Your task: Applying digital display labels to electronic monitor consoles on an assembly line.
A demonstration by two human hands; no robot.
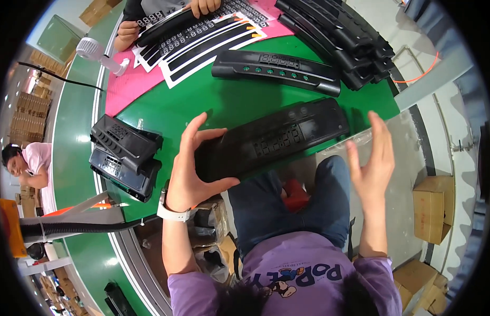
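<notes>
A long black plastic display housing (279,141) with digit-shaped windows lies slantwise before me at the green table's near edge. My left hand (195,166) grips its left end, with the thumb along the near side and the fingers at the far side. Beyond the housing's right end, my right hand (372,163) is open, its thumb and fingers apart and nothing between them. Just past the held piece rests a similar black housing (276,71) with digit windows and a row of green spots.
Stacked black housings (340,37) stand at the far right, and two shorter black housings (126,145) lie at left. Across the table a co-worker's hands (129,34) handle black digit strips near white-bordered sheets (213,45) on a pink mat. A small white fan (92,50) stands far left.
</notes>
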